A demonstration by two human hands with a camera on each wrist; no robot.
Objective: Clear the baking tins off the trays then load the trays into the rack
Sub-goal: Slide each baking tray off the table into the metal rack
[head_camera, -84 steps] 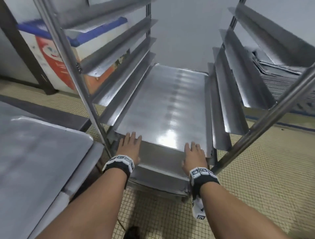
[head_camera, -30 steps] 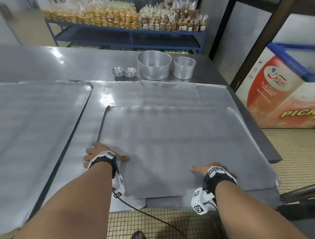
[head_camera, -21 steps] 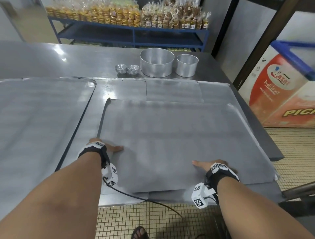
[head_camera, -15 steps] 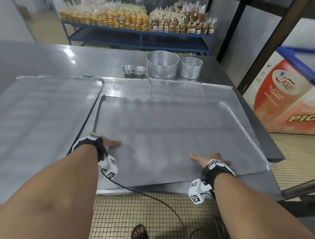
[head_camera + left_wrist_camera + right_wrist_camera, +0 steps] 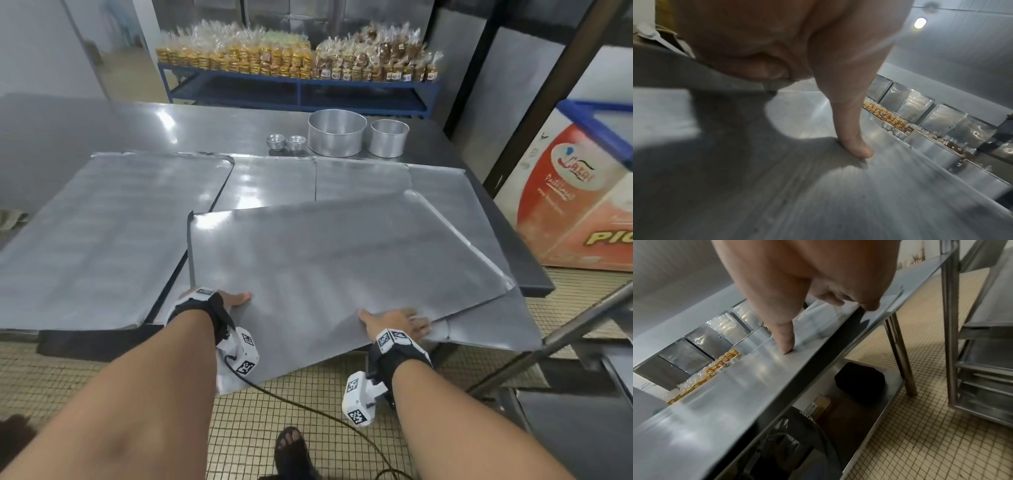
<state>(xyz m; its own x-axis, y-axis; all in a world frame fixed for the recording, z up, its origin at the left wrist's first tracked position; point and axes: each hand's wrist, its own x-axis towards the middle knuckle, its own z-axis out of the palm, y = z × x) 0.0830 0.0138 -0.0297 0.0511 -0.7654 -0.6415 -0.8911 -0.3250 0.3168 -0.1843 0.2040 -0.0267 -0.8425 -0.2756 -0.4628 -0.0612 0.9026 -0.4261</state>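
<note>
A large flat metal tray [image 5: 342,267] lies askew on the steel table [image 5: 120,120], its near edge hanging out over the floor. My left hand [image 5: 222,303] grips that near edge at the left, thumb [image 5: 855,146] on top. My right hand [image 5: 400,320] grips the same edge further right, thumb [image 5: 786,345] pressed on the sheet and the other fingers [image 5: 869,305] at the rim. Another tray [image 5: 496,329] lies under it, and a third tray [image 5: 102,236] sits to the left. Two round baking tins [image 5: 335,133] [image 5: 388,138] and two small cups [image 5: 275,142] stand at the table's far side.
The tray rack's steel frame [image 5: 582,322] stands at my right, its lower runners [image 5: 986,363] showing in the right wrist view. An orange and white chest [image 5: 575,205] is beyond it. A blue shelf of bagged goods [image 5: 294,58] lines the back. A cable [image 5: 308,407] trails over the tiled floor.
I turned from the rack, where both hands had been on a tray, to the table. Over the last second both hands have drawn the tray toward me, swinging it askew.
</note>
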